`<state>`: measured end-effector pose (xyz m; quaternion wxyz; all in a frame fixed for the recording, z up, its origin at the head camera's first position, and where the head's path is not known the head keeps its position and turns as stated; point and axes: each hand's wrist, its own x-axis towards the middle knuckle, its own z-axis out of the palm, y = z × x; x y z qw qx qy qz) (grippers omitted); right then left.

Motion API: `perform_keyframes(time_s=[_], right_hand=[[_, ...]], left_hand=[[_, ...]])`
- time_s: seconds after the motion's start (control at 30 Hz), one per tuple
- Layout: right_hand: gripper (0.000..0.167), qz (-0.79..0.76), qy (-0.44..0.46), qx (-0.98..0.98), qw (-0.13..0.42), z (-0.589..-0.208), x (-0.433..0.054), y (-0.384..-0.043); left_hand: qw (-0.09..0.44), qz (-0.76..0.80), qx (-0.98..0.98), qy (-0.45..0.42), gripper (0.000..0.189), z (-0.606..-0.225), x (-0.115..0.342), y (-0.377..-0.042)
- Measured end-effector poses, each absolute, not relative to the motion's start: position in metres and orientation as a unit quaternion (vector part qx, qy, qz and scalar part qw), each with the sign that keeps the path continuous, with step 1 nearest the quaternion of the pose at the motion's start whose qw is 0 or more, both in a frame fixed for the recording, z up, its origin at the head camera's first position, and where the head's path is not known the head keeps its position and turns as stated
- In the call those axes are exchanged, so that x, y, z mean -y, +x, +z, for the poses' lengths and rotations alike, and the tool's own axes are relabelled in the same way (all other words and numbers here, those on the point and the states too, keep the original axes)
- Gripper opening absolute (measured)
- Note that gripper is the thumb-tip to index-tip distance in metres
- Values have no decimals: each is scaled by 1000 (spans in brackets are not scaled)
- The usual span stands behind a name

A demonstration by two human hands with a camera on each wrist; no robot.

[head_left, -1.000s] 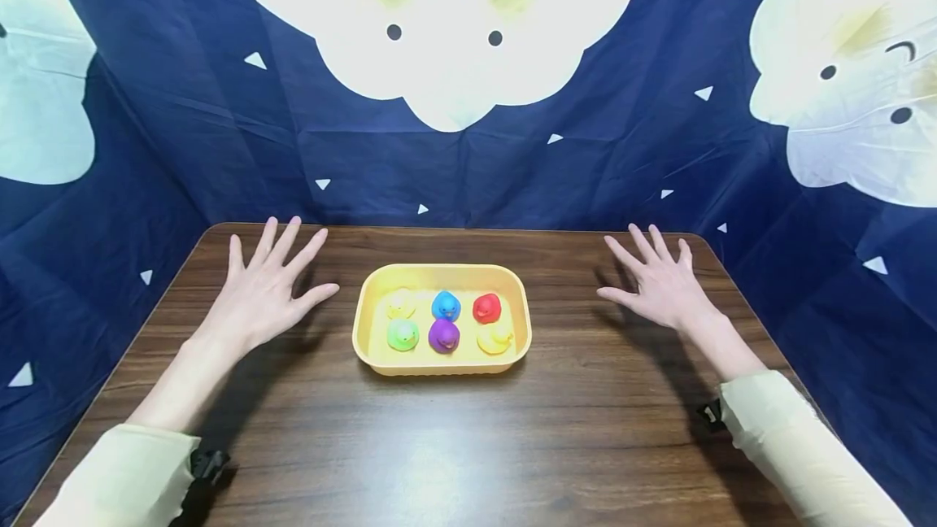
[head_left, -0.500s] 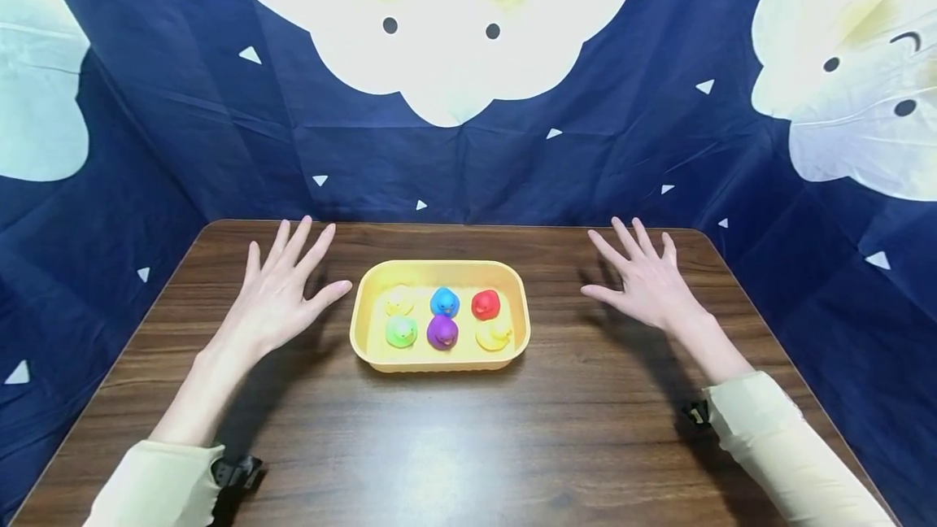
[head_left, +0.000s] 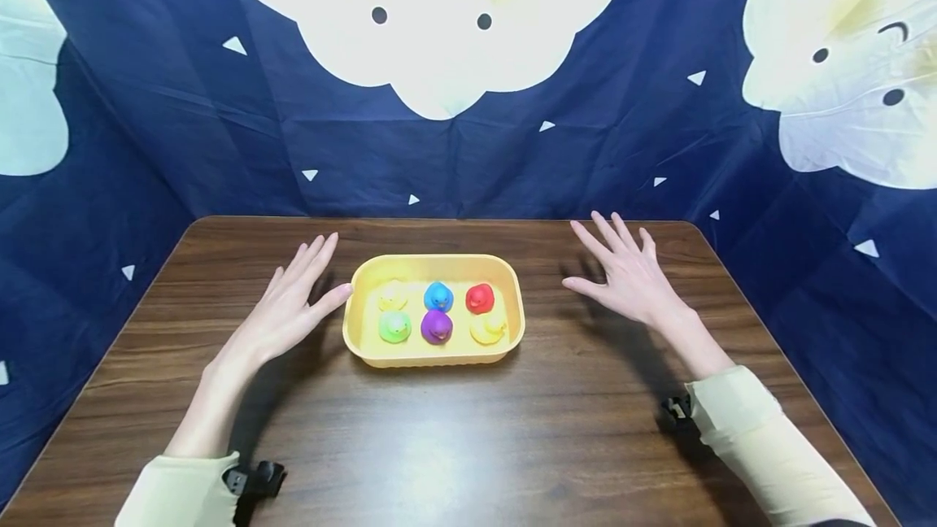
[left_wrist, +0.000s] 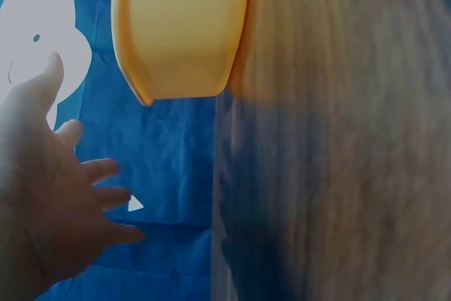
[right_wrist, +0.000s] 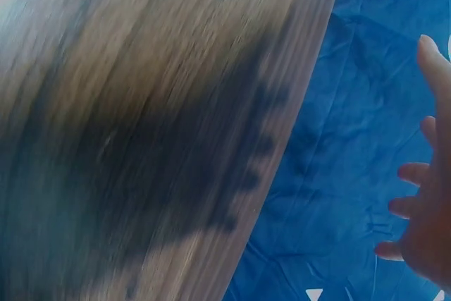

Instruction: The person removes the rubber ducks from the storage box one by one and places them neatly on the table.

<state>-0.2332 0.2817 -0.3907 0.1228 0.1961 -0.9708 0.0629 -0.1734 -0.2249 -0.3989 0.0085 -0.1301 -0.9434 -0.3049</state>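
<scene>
A yellow plastic tub [head_left: 433,361] sits on the table with several small toy ducks in it. In the back row are a pale yellow duck [head_left: 392,295], a blue duck [head_left: 438,297] and a red duck [head_left: 480,298]; in front lie a green duck [head_left: 395,327], a purple duck [head_left: 437,328] and a yellow duck [head_left: 488,328]. My left hand [head_left: 281,315] hovers just left of the tub, fingers straight, thumb tip by the rim; whether it touches cannot be told. To the right, my right hand [head_left: 629,279] hangs above the table, fingers spread, apart from the tub.
The brown wooden table [head_left: 439,446] reaches back to a dark blue curtain [head_left: 366,153] printed with white clouds. Dark wrist mounts [head_left: 254,478] show at the cuffs of the light sleeves [head_left: 179,494].
Both hands have moved inward towards the tub, the left now close to its left end. The left hand has turned and its fingers have drawn closer together. The ducks stay put.
</scene>
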Motion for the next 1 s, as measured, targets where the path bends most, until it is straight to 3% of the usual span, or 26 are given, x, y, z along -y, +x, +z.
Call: perform_keyframes(time_s=[0.73, 1.0], right_hand=[[86, 120, 242, 951, 150, -381, -249, -225], [80, 134, 255, 945, 153, -377, -236, -221]], left_hand=[[-111, -361, 912, -157, 93, -408, 219, -165], [-129, -346, 914, -167, 98, -406, 220, -160]])
